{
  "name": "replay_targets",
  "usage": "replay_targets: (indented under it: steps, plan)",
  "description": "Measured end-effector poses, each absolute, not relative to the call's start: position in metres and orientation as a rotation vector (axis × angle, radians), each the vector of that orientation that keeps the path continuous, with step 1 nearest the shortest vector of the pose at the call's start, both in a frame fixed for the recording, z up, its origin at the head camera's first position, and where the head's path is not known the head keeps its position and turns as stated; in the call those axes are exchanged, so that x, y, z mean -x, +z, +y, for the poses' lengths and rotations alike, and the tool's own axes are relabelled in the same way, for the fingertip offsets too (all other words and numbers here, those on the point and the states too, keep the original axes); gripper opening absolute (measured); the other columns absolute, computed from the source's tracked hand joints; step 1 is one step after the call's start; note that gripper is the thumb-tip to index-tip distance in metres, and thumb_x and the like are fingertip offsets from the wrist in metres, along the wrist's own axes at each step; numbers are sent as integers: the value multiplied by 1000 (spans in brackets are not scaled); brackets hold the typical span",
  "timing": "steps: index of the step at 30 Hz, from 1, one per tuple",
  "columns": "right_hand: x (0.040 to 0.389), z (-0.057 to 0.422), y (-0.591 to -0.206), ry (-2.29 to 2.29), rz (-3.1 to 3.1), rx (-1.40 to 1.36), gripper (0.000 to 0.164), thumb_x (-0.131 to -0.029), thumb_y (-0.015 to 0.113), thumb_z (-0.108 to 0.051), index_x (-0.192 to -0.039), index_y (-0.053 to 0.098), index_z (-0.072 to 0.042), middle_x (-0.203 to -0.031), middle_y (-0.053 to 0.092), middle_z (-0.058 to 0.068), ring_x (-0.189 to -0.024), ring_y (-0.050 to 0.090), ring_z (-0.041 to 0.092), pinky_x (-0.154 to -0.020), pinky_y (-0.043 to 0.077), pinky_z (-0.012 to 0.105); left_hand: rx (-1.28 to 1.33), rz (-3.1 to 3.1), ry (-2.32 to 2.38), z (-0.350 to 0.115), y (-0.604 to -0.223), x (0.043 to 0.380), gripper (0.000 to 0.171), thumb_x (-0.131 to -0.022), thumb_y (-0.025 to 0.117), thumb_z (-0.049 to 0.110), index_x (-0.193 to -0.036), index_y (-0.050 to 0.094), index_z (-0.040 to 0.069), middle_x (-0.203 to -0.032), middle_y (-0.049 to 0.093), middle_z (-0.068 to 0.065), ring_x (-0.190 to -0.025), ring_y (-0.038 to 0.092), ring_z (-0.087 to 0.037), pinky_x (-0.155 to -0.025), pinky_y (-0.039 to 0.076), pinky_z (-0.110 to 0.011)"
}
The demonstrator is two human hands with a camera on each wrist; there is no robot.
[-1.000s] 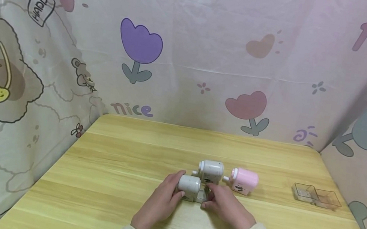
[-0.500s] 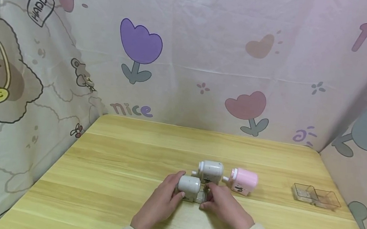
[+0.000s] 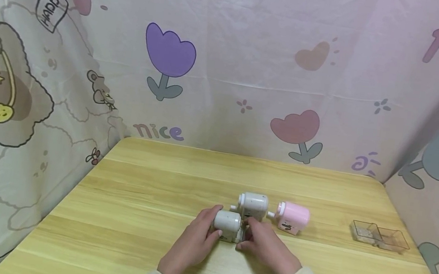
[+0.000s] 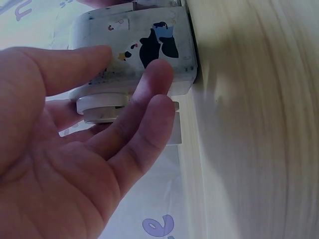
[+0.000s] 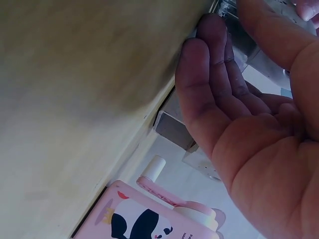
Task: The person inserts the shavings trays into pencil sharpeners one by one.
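Note:
A grey-white crank pencil sharpener (image 3: 227,220) with a black penguin print (image 4: 152,47) stands at the front middle of the table. My left hand (image 3: 193,241) grips it from the left, thumb on the near side and fingers round the back. From its right side sticks out a narrow strip of a clear shavings drawer (image 3: 240,235). The thumb and fingers of my right hand (image 3: 268,247) pinch that drawer's outer end. Right behind stands a second grey-white sharpener (image 3: 255,203), its crank toward the left.
A pink pencil sharpener (image 3: 294,215) with a panda print (image 5: 142,219) stands to the right of the second grey one. Farther right, a clear drawer (image 3: 365,233) and a brownish see-through drawer (image 3: 393,241) lie side by side near the table's right edge. Patterned cloth hangs behind and at both sides.
My right hand has moved slightly left, and the clear drawer has slid farther into the grey-white sharpener. My left hand keeps its grip in the same place.

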State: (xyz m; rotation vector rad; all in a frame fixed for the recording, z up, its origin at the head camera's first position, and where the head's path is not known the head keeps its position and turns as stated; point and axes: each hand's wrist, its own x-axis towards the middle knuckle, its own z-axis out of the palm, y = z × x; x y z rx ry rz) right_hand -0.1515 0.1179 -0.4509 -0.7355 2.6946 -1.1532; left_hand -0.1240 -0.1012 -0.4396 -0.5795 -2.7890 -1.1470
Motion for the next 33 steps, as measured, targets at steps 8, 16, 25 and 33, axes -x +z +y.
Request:
replay_targets:
  steps: [8,16,25,33]
  plan:
    - [152,119,-452,-1142,2707,722,49,-74,79,-20,-110,54,2,-86,62,3,-75,58,10,-68,51,27,574,-2796,-1147,-100,-438,124,57,-94,57,18,-146,34,15,-140,45,-11,-121,51,-27,-99,42,-44]
    - [152,118,-451,-1150,2702,724,50,-74,79,-19,-111,52,3,-86,63,4,-76,58,10,-69,51,27,571,-2810,-1151,-100,-438,124,57,-95,57,18,-147,33,15,-141,44,-12,-121,51,-27,-98,42,-43]
    - [152,116,-450,-1125,2718,739,48,-74,79,-20,-108,53,1,-86,61,2,-75,56,9,-68,50,28,571,-2811,-1133,-101,-439,124,57,-95,56,19,-147,33,15,-141,44,-11,-121,51,-27,-98,42,-44]
    - [153,116,-450,-1103,2737,759,49,-74,79,-21,-109,53,0,-88,61,3,-77,57,10,-69,50,28,578,-2805,-1124,-101,-439,124,57,-95,56,19,-147,32,16,-141,44,-11,-121,51,-28,-99,42,-44]
